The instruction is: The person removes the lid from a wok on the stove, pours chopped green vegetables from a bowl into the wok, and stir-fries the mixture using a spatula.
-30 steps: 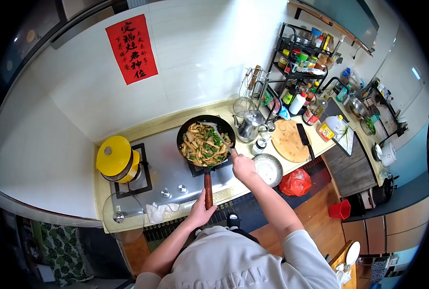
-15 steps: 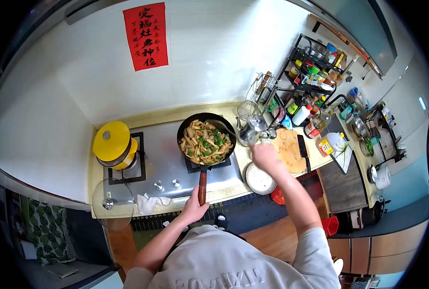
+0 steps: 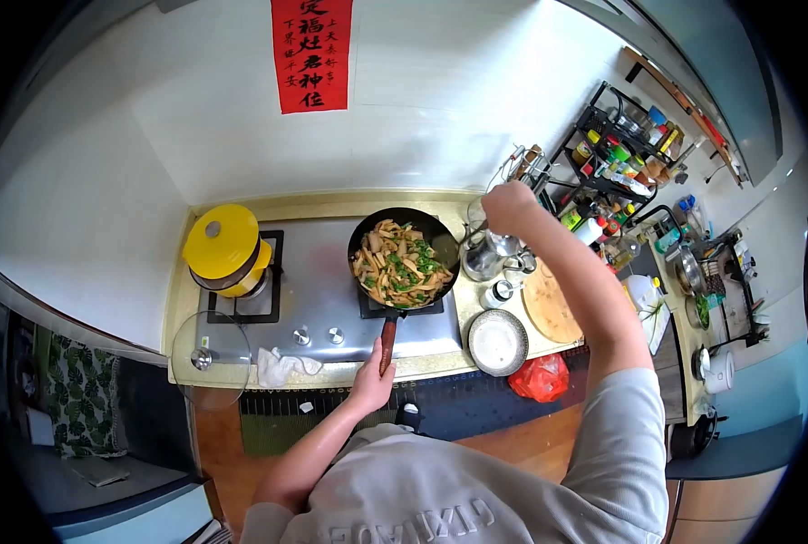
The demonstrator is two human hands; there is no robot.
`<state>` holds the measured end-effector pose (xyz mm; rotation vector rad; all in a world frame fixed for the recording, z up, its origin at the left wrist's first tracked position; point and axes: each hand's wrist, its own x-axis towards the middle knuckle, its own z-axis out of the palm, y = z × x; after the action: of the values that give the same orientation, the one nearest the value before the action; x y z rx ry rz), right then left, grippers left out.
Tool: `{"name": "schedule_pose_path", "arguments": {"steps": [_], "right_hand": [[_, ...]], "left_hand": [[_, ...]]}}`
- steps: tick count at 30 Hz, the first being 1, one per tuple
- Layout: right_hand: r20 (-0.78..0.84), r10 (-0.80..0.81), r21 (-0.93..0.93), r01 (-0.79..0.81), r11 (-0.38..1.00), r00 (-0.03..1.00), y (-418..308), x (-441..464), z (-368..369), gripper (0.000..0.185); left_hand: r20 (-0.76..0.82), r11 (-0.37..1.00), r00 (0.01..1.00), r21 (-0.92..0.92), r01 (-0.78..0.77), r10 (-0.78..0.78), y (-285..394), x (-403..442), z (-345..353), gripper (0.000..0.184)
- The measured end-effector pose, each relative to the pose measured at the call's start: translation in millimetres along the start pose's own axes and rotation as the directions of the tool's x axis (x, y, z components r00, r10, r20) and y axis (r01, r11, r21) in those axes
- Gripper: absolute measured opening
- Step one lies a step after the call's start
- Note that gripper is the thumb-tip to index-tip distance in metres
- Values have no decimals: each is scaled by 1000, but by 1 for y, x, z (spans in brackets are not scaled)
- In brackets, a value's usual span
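Observation:
A black pan [image 3: 447,238] with cooked strips and green pieces [image 3: 402,263] sits over the right burner. My left hand [image 3: 370,384] is wrapped round its brown wooden handle [image 3: 388,337]. My right hand [image 3: 510,208] is raised at the utensil rack [image 3: 532,165], above a metal kettle [image 3: 482,258], its fingers closed; what they hold, if anything, is hidden. A speckled plate [image 3: 498,343] lies on the counter right of the pan, with a small jar [image 3: 496,293] behind it.
A yellow pot [image 3: 222,243] stands on the left burner. A glass lid [image 3: 212,360] and a white cloth [image 3: 283,367] lie at the front left. Right are a round cutting board [image 3: 549,304], a bottle shelf [image 3: 617,150] and, below, a red bag [image 3: 540,377].
My right hand has moved from the pan, where it held a spatula, up and right to the utensil rack. My left hand still holds the handle. The view has shifted.

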<state>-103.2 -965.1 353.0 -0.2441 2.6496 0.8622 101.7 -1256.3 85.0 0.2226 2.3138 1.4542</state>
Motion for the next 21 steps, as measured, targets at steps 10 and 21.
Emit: {"name": "schedule_pose_path", "arguments": {"steps": [10,21], "right_hand": [[101,26,696,-89,712,995,4,-19,184,34],[-13,429,845,-219,487,903,-121,-23,169,28]], "left_hand": [[36,999,998,11,42,-43,11,0,-9,76],[1,1000,1000,-5,7,-7,9,-1,-7,74]]}}
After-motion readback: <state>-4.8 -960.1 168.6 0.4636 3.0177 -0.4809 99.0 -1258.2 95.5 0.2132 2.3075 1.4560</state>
